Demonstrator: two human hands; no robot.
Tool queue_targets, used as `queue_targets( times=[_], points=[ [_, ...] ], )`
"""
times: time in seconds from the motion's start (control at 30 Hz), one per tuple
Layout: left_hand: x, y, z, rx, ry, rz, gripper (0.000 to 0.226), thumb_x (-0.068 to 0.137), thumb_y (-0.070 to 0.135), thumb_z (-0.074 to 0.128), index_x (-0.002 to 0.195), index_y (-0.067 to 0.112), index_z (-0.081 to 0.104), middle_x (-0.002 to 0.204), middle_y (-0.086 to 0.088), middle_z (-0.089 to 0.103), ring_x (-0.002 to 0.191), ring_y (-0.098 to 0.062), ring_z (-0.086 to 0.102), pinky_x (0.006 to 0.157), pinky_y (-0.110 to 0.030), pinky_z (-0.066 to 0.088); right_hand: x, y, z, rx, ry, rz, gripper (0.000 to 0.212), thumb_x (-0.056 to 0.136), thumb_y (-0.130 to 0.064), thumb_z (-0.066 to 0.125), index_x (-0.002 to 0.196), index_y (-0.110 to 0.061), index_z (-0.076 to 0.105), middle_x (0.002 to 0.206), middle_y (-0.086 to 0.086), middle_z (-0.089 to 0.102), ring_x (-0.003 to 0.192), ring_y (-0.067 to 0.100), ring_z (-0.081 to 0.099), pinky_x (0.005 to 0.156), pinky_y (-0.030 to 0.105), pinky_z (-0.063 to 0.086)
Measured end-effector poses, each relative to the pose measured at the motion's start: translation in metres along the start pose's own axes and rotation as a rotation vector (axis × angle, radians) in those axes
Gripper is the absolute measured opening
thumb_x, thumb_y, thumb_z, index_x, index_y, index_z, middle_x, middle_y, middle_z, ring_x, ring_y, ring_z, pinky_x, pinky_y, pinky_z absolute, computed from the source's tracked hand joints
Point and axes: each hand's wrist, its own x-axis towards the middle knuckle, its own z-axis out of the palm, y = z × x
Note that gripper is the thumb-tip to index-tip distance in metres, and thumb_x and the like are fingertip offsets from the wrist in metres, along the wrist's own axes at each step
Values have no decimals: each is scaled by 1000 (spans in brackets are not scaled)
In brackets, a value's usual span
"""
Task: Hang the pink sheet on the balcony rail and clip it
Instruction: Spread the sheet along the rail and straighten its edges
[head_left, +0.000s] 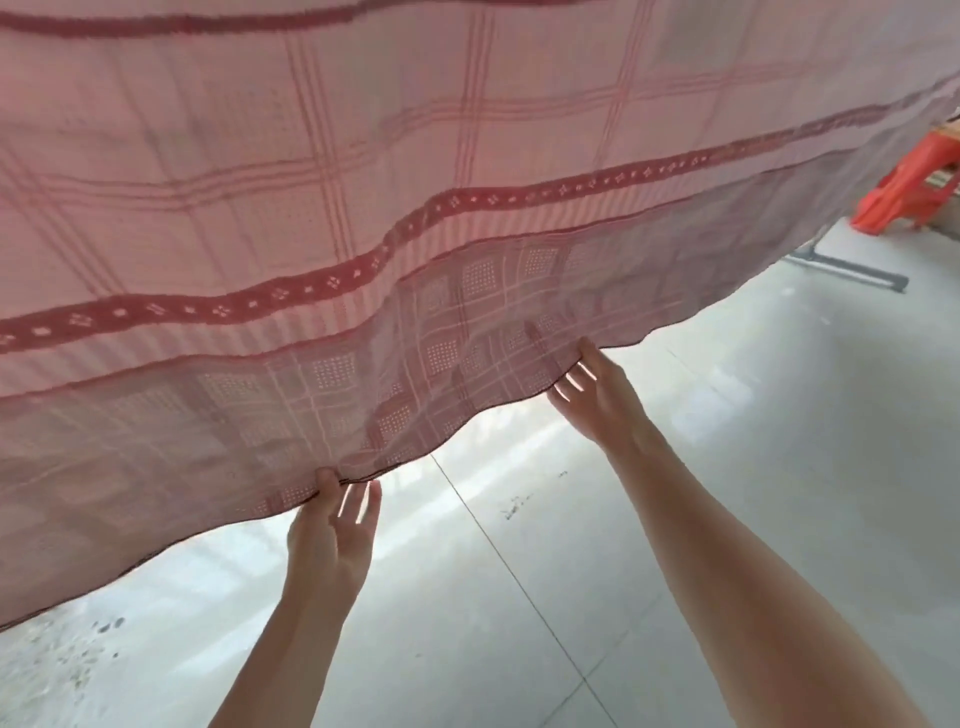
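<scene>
Both your hands hold the sheet's bottom edge.

The pink sheet (363, 182) hangs above and in front of you, its edge running left to right. Your left hand (332, 540) and right hand (597, 400) pinch it, thumbs in front, fingers behind.

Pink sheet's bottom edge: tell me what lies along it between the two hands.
In the head view, only the sagging hem of the pink sheet runs between the left hand and the right hand; no clip shows there.
</scene>
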Motion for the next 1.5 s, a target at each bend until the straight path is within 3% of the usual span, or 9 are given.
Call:
queue_targets(
  times=[0.13, 0.43, 0.7, 0.93, 1.1, 1.17, 1.3, 1.4, 1.5],
  points=[
    [1, -31, 29, -1, -103, 70, 13, 96, 25, 45, 94, 25, 58, 102, 10, 64, 107, -9, 56, 93, -35, 43, 28, -12, -13, 21, -94, 70, 11, 92, -9, 51, 96, -8, 61, 92, 6, 64, 90, 21, 62, 76, 33, 51],
    [8, -107, 74, -34, -122, 233, 20, 92, 23, 52, 111, 23, 57, 129, 4, 55, 116, -15, 51, 98, -45, 42, 71, 2, -48, 222, -238, 190, 13, 90, -6, 53, 101, -4, 60, 95, 8, 63, 93, 19, 60, 85, 34, 50],
    [4, -114, 53, 74, 146, 435, 11, 90, 10, 55, 98, 17, 57, 100, 6, 63, 94, -8, 60, 92, -34, 44, 66, 32, -74, 286, -330, 240, 3, 87, -5, 55, 89, -5, 56, 86, 6, 66, 91, 19, 62, 87, 32, 49],
    [7, -109, 52, -11, 99, 416, 12, 91, 19, 54, 102, 23, 56, 99, 9, 60, 95, -6, 56, 97, -34, 43, 57, 50, -82, 276, -324, 213, 28, 89, 1, 51, 63, -10, 45, 73, 6, 62, 80, 17, 59, 85, 30, 47],
    [8, -141, 84, 123, -176, 259, 30, 88, 28, 51, 117, 24, 55, 127, 8, 55, 117, -13, 52, 99, -40, 40, 56, 39, -84, 273, -393, 232, 8, 87, -2, 56, 83, -7, 52, 97, 9, 63, 94, 18, 62, 90, 32, 47],
    [11, -153, 100, 168, -219, 240, 33, 83, 28, 54, 116, 26, 57, 127, 10, 57, 118, -11, 52, 99, -39, 41, 57, 32, -86, 277, -446, 225, 22, 85, -6, 60, 106, -7, 54, 110, 8, 63, 106, 19, 62, 91, 33, 48],
    [15, -164, 106, 88, -132, 270, 16, 87, 22, 54, 97, 25, 66, 106, 11, 68, 108, -9, 57, 90, -35, 43, 62, 5, -92, 321, -446, 216, 23, 93, -20, 51, 114, -16, 59, 115, 1, 62, 115, 18, 56, 96, 38, 44],
    [16, -158, 98, 98, -50, 314, 28, 90, 17, 53, 74, 24, 74, 87, 14, 71, 95, -5, 61, 83, -30, 45, 78, -25, -98, 398, -363, 215, 24, 88, -27, 56, 110, -18, 60, 114, 4, 57, 118, 23, 51, 105, 44, 38],
    [17, -151, 95, 94, 9, 352, 14, 91, 17, 53, 90, 24, 65, 94, 12, 66, 93, -5, 59, 80, -28, 45, 97, -52, -106, 403, -317, 146, 18, 93, -27, 52, 107, -17, 60, 113, 4, 56, 116, 22, 53, 96, 41, 45]
  ],
)
